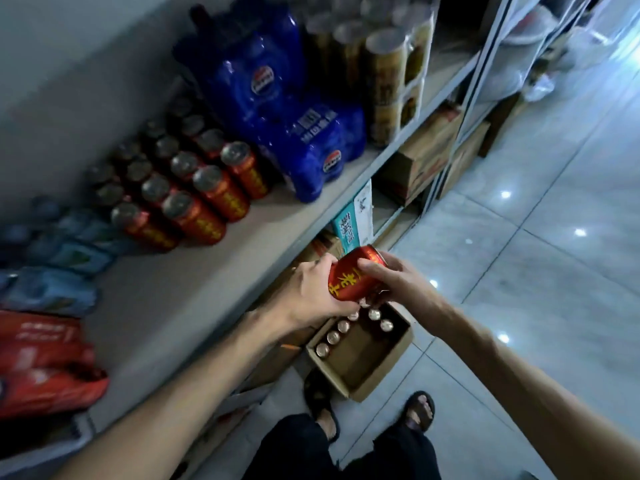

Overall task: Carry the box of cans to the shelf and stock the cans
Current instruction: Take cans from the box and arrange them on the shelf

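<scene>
**Red can [353,277] held above the box [363,355]**

At frame centre, the left hand [311,292] and right hand [401,282] each curl fingers around the tilted can. Just below, the open cardboard box sits on the floor, with loose cans [333,337] lining one wall. Stocked cans [207,188] stand in rows on the shelf [194,299], upper left.

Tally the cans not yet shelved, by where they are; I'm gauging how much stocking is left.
Gripped between the left hand and right hand, red can: 1
In the cardboard box on the floor, can tops showing: 7
Total: 8; the hands may hide more.
</scene>
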Available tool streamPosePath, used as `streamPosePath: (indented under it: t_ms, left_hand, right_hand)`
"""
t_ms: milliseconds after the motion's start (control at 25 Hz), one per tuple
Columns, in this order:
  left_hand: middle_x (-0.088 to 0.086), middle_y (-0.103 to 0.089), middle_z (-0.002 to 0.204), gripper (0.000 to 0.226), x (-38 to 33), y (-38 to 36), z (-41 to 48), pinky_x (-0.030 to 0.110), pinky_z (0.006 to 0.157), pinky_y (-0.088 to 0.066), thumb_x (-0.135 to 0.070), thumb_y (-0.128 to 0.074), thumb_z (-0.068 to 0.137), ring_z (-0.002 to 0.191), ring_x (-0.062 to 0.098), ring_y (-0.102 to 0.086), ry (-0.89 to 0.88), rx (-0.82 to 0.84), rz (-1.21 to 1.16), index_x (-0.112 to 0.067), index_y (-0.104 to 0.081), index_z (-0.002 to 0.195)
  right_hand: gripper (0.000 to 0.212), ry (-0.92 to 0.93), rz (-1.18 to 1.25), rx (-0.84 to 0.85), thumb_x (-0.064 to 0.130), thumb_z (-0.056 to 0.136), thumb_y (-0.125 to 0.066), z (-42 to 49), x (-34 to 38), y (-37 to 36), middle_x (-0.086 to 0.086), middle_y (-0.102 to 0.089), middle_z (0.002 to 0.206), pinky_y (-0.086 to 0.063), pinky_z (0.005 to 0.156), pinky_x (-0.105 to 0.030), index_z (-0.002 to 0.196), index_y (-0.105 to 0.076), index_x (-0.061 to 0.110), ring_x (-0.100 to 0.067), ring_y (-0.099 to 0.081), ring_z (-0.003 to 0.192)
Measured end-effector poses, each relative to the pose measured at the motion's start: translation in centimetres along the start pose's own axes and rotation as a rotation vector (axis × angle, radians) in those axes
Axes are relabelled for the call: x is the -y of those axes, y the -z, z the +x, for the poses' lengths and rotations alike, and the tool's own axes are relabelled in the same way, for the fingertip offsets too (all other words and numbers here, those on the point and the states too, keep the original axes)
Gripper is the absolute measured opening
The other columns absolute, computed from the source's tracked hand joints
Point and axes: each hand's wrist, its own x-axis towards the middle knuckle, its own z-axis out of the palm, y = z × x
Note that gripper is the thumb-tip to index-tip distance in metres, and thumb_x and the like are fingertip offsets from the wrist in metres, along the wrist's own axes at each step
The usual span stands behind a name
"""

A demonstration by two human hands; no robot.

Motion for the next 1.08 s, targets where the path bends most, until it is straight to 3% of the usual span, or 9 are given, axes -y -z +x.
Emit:
streamPosePath:
  t_ms: [200, 360, 440, 520, 680, 760, 920, 1000, 1080]
  left_hand:
    - [-0.007, -0.064, 0.107, 0.074, 1.1, 6.1, -3.7, 0.021, 0.075, -0.056, -0.056, -0.08, 0.064, 0.091, 0.006, -0.063, 0.049, 0.028, -0.134, -0.024, -0.047, 0.121]
    - [-0.009, -0.056, 0.107, 0.078, 3.6, 7.8, -5.5, 0.008, 0.073, -0.044, -0.044, -0.084, 0.064, 0.097, 0.007, -0.057, 0.167, -0.177, -0.232, -0.018, -0.044, 0.126]
    - [-0.006, -0.055, 0.114, 0.092, 5.6, 8.2, -6.2, 0.021, 0.086, -0.045, -0.052, -0.081, 0.057, 0.107, 0.011, -0.055, 0.211, -0.286, -0.308, -0.018, -0.04, 0.132]
    - [-0.009, -0.054, 0.119, 0.093, 7.6, 8.5, -7.2, 0.027, 0.087, -0.047, -0.05, -0.081, 0.062, 0.109, 0.011, -0.056, 0.235, -0.324, -0.361, -0.024, -0.034, 0.138]
    - [-0.009, -0.057, 0.118, 0.075, 11.8, 8.9, -9.1, 0.027, 0.084, -0.048, -0.043, -0.078, 0.072, 0.109, 0.011, -0.058, 0.336, -0.365, -0.412, -0.03, -0.038, 0.134]
    - [-0.008, -0.055, 0.123, 0.074, 14.4, 8.4, -9.9, 0.026, 0.09, -0.044, -0.044, -0.077, 0.074, 0.113, 0.01, -0.054, 0.445, -0.306, -0.306, -0.026, -0.039, 0.136]
    - [0.014, -0.029, 0.156, 0.118, 18.6, 7.4, -10.6, 0.04, 0.116, -0.027, -0.065, -0.075, 0.065, 0.143, 0.029, -0.03, 0.633, -0.078, -0.092, -0.015, -0.015, 0.154]
    - [0.018, -0.02, 0.159, 0.131, 19.7, 7.7, -10.0, 0.044, 0.116, -0.025, -0.071, -0.074, 0.058, 0.145, 0.032, -0.024, 0.698, 0.035, -0.066, -0.019, -0.002, 0.155]
    - [0.022, -0.009, 0.16, 0.144, 20.2, 7.9, -9.3, 0.054, 0.115, -0.023, -0.08, -0.071, 0.047, 0.147, 0.039, -0.016, 0.744, 0.134, -0.017, -0.025, 0.008, 0.154]
  right_hand:
    - [0.044, 0.019, -0.174, 0.061, 0.045, 0.084, -0.069, -0.3, 6.1, -4.2, -0.006, -0.075, 0.099, -0.057, 0.069, -0.026, 0.117, -0.065, 0.016, -0.014, -0.073, 0.077]
    - [0.051, 0.077, -0.324, 0.092, 0.048, 0.082, -0.071, 1.9, 9.0, -8.8, -0.001, -0.072, 0.106, -0.059, 0.085, -0.035, 0.125, -0.061, 0.024, -0.015, -0.072, 0.091]
    - [0.052, 0.092, -0.364, 0.163, 0.043, 0.084, -0.069, 2.9, 10.3, -11.4, 0.0, -0.067, 0.114, -0.058, 0.083, -0.031, 0.131, -0.055, 0.028, -0.014, -0.069, 0.097]
    - [0.056, 0.113, -0.444, 0.211, 0.044, 0.083, -0.07, 4.3, 11.2, -13.6, 0.003, -0.063, 0.121, -0.054, 0.084, -0.028, 0.133, -0.051, 0.028, -0.012, -0.063, 0.104]
    - [0.069, 0.342, -0.763, 0.238, 0.039, 0.078, -0.076, 7.8, 11.3, -18.1, 0.004, -0.052, 0.137, -0.043, 0.107, -0.039, 0.138, -0.044, 0.027, -0.015, -0.051, 0.125]
    - [0.069, 0.56, -1.086, 0.254, 0.036, 0.078, -0.075, 9.1, 11.0, -20.5, 0.003, -0.051, 0.137, -0.042, 0.105, -0.034, 0.137, -0.042, 0.028, -0.016, -0.051, 0.125]
    - [0.067, 0.761, -1.393, 0.248, 0.039, 0.081, -0.071, 11.8, 10.5, -23.5, -0.004, -0.053, 0.135, -0.045, 0.1, -0.035, 0.139, -0.042, 0.022, -0.022, -0.053, 0.123]
    - [0.066, 0.861, -1.499, 0.233, 0.04, 0.083, -0.069, 13.3, 10.6, -24.4, -0.008, -0.056, 0.133, -0.047, 0.1, -0.039, 0.14, -0.044, 0.018, -0.026, -0.054, 0.122]
    - [0.065, 0.96, -1.612, 0.226, 0.041, 0.083, -0.068, 14.6, 10.9, -25.1, -0.008, -0.058, 0.133, -0.037, 0.107, -0.042, 0.14, -0.046, 0.017, -0.027, -0.052, 0.126]
